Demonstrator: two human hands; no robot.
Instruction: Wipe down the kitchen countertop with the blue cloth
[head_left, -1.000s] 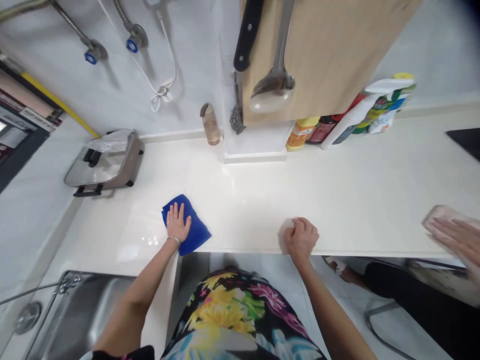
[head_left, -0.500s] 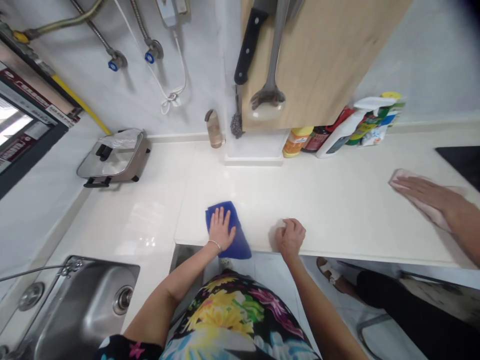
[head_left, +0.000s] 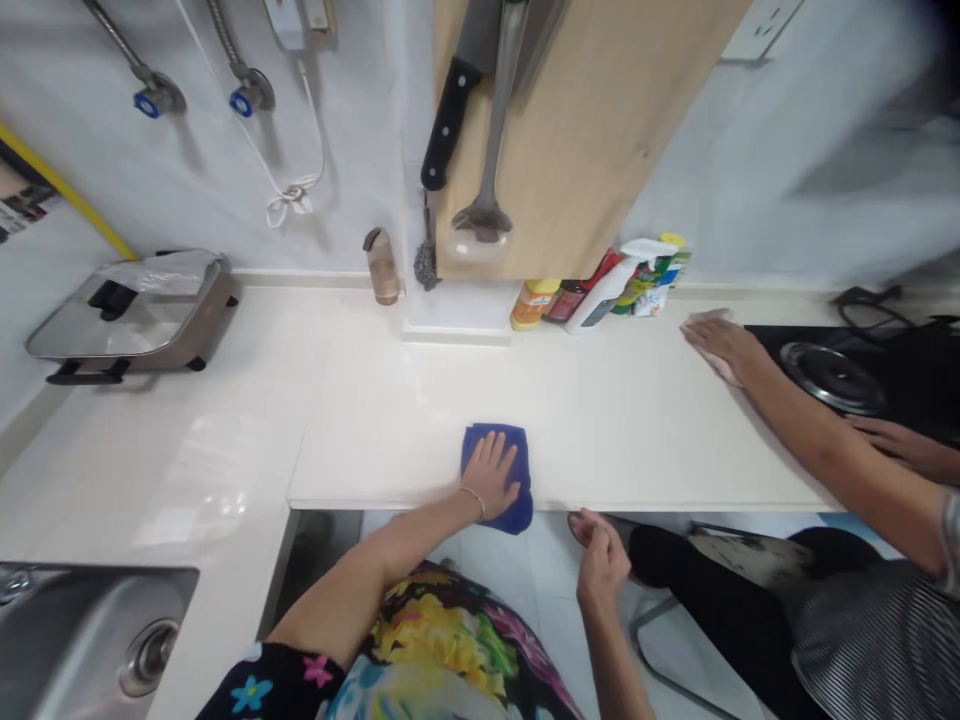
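My left hand [head_left: 491, 470] lies flat with fingers spread on a folded blue cloth [head_left: 496, 438], pressing it onto the white countertop [head_left: 360, 420] at its front edge; part of the cloth hangs over that edge. My right hand [head_left: 602, 558] is off the counter, just below the front edge to the right of the cloth. Its fingers are curled, and whether anything is in them is hidden.
Another person's hand [head_left: 724, 342] presses a pink cloth [head_left: 705, 320] on the counter by a black gas stove [head_left: 832, 375]. Bottles [head_left: 600, 288] line the wall under a hanging cutting board [head_left: 577, 130], knife [head_left: 448, 130] and ladle [head_left: 486, 205]. A lidded electric pan [head_left: 127, 320] stands left, a sink [head_left: 90, 630] lower left.
My left hand slid the blue cloth rightward along the counter's front edge. My right hand left the countertop and dropped below the edge. The other person's hand and pink cloth moved back toward the wall.
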